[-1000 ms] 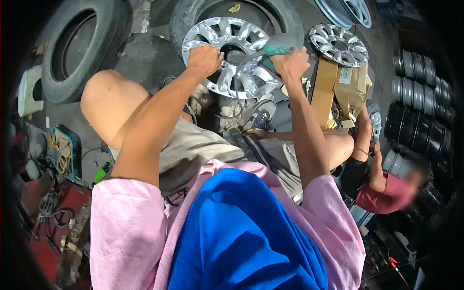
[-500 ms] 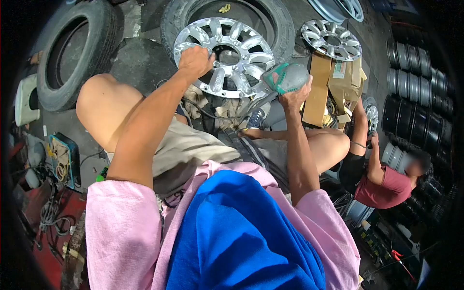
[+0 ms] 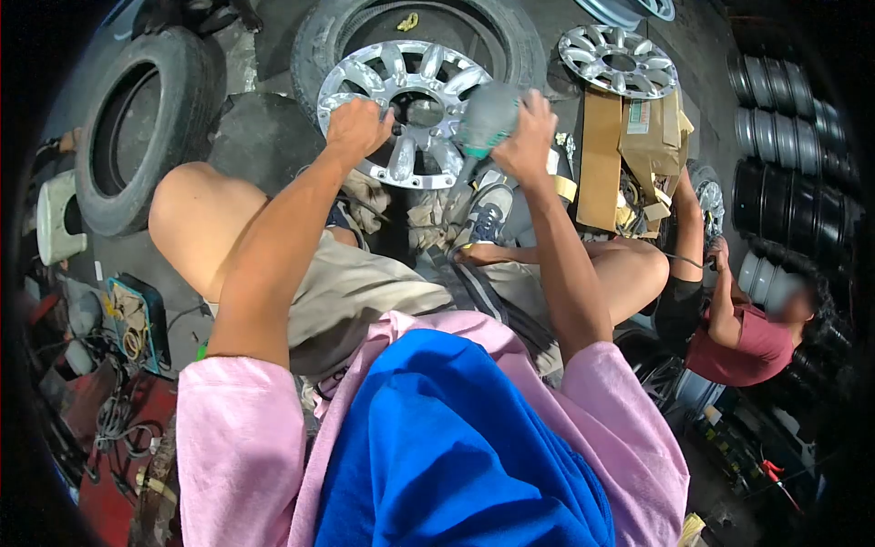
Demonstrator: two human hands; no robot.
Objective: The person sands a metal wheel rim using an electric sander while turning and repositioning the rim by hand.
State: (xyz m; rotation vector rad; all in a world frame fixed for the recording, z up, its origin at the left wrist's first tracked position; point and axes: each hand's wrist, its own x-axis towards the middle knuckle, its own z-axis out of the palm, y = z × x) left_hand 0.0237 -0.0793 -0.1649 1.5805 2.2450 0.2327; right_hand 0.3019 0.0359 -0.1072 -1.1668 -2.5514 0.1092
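A silver multi-spoke wheel face [image 3: 401,166] lies tilted in front of my feet, partly over a large tyre. My left hand [image 3: 358,128] grips one of its left spokes, fingers curled over it. In my right hand [image 3: 527,137] is a grey and green power tool [image 3: 489,118], held at the wheel's right side and slightly blurred. The tool covers part of the right spokes, so whether it touches them cannot be made out. A cable trails from the tool toward my feet.
The large tyre [image 3: 533,55] lies behind the wheel; another tyre [image 3: 187,137] stands left. A second silver wheel face [image 3: 654,80] rests above a cardboard box [image 3: 600,164]. At right, a person in a red shirt [image 3: 743,348] works beside stacked rims [image 3: 775,196]. A white stool [image 3: 55,219] is far left.
The power tool moved right off the wheel, then back left over its right edge, turning in my right hand. My left hand stayed on the wheel. The view shifted slightly.
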